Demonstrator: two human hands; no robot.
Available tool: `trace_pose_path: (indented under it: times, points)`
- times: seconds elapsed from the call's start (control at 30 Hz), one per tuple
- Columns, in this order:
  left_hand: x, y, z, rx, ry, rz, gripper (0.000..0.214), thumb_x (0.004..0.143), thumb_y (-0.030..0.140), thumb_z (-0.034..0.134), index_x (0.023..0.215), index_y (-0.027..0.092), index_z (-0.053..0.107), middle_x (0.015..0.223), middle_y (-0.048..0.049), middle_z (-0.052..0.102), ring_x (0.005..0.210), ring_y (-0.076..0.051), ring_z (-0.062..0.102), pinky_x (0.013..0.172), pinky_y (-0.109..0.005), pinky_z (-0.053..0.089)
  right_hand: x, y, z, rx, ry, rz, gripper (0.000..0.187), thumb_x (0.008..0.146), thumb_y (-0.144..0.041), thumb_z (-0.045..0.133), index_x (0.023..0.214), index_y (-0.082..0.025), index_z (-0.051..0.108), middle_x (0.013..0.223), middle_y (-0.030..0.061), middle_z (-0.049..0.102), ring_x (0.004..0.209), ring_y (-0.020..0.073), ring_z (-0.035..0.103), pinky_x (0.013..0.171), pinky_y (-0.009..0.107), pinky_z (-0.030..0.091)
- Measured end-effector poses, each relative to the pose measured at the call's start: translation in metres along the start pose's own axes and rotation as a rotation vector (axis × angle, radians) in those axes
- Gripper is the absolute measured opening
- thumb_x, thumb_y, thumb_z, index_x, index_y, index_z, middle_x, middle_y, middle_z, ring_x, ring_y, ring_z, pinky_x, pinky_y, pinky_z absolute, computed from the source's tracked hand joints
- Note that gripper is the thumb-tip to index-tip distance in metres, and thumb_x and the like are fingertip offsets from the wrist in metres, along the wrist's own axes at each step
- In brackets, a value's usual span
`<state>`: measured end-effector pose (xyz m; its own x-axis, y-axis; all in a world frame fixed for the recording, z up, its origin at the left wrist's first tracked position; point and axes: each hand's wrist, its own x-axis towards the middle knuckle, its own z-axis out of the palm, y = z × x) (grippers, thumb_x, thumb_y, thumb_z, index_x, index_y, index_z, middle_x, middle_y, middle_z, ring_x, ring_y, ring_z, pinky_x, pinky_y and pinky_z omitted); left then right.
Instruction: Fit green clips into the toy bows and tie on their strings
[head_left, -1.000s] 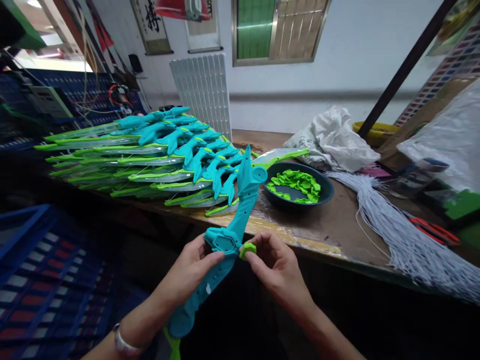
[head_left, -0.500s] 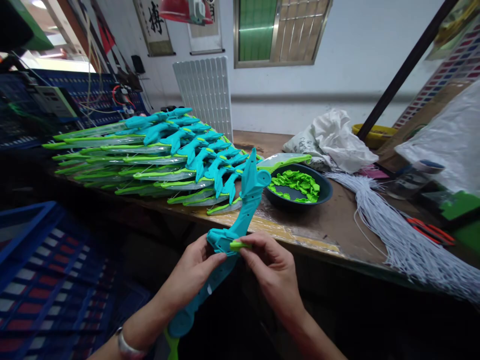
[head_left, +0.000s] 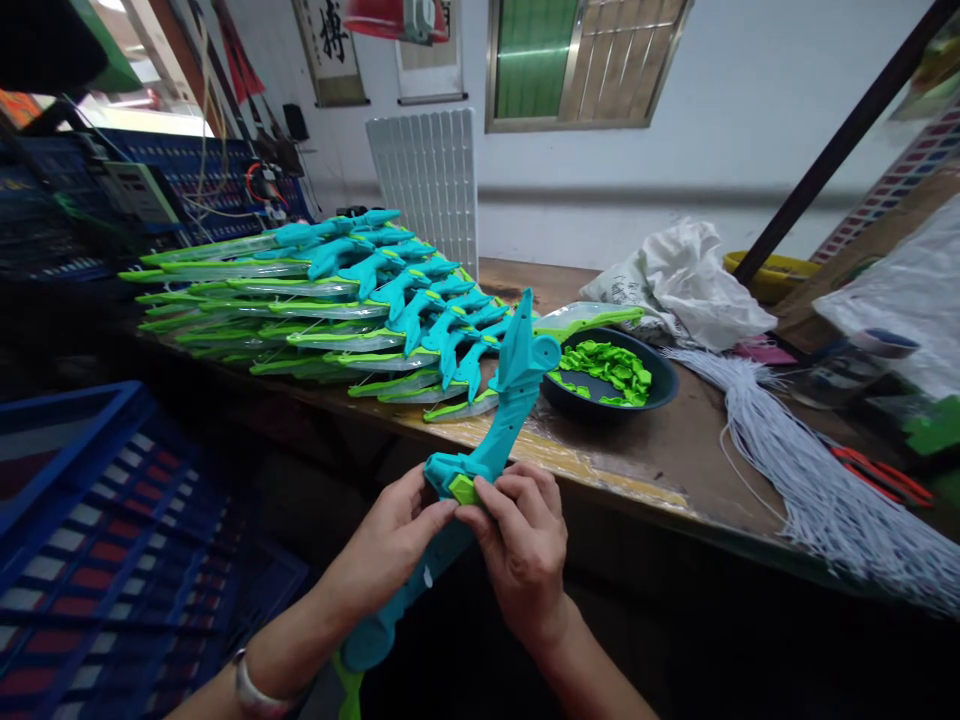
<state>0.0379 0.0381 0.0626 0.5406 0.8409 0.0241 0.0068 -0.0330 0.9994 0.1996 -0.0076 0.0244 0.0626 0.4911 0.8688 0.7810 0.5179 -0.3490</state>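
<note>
Head view: the left hand [head_left: 397,525] is curling closed around the teal toy bow [head_left: 510,430], while the right hand [head_left: 521,545] is pinching a lime-green cap [head_left: 463,489] against it, between the two. This bow seems partway done; whether the cap is seating fully, I cannot tell. More lime-green pieces [head_left: 615,368] are lying in the bowl [head_left: 666,378] beyond the right hand. The table [head_left: 660,455] is edging close ahead; dark room is opening below the right hand, and a blue crate [head_left: 82,455] is standing left of the left hand.

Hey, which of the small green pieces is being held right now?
The green piece in the right hand, at the turquoise frame; the other small pieces lie in the dark bowl.
</note>
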Motion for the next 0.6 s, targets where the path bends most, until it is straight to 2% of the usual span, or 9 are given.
trace_pose_path:
  times: [0.13,0.27,0.4,0.6]
  points:
    - [-0.003,0.006,0.003,-0.007,-0.033,-0.018,0.031,0.096,0.033,0.062,0.123,0.018,0.062,0.13,-0.0081,0.068,0.118,-0.024,0.062,0.102,-0.033,0.047,0.002,0.0,-0.005,-0.07,-0.021,-0.097,0.022,0.093,-0.017,0.069,0.114,-0.013,0.068,0.089,0.009,0.067,0.1,0.0271,0.057,0.087,0.045,0.055]
    - [-0.002,0.005,0.008,-0.002,-0.005,0.007,0.028,0.096,0.038,0.064,0.114,0.016,0.065,0.116,-0.0076,0.072,0.107,-0.022,0.064,0.094,-0.03,0.05,0.002,0.0,-0.009,-0.156,-0.046,-0.18,0.025,0.091,-0.014,0.072,0.115,-0.01,0.066,0.091,0.01,0.068,0.102,0.0281,0.06,0.088,0.046,0.055]
    - [0.0,0.005,0.012,0.043,0.003,0.022,0.026,0.096,0.04,0.064,0.107,0.016,0.066,0.107,-0.0059,0.073,0.102,-0.02,0.064,0.088,-0.027,0.05,0.002,0.003,-0.012,-0.176,-0.035,-0.2,0.026,0.092,-0.016,0.072,0.117,-0.011,0.066,0.093,0.0101,0.069,0.104,0.0282,0.061,0.089,0.047,0.056]
    - [0.001,0.018,0.016,0.07,-0.02,0.013,0.023,0.096,0.039,0.064,0.101,0.016,0.067,0.096,-0.003,0.071,0.096,-0.018,0.064,0.084,-0.025,0.051,0.003,0.01,-0.019,-0.187,-0.048,-0.267,0.033,0.093,-0.018,0.071,0.124,-0.011,0.063,0.092,0.0108,0.071,0.103,0.0278,0.063,0.085,0.044,0.059]
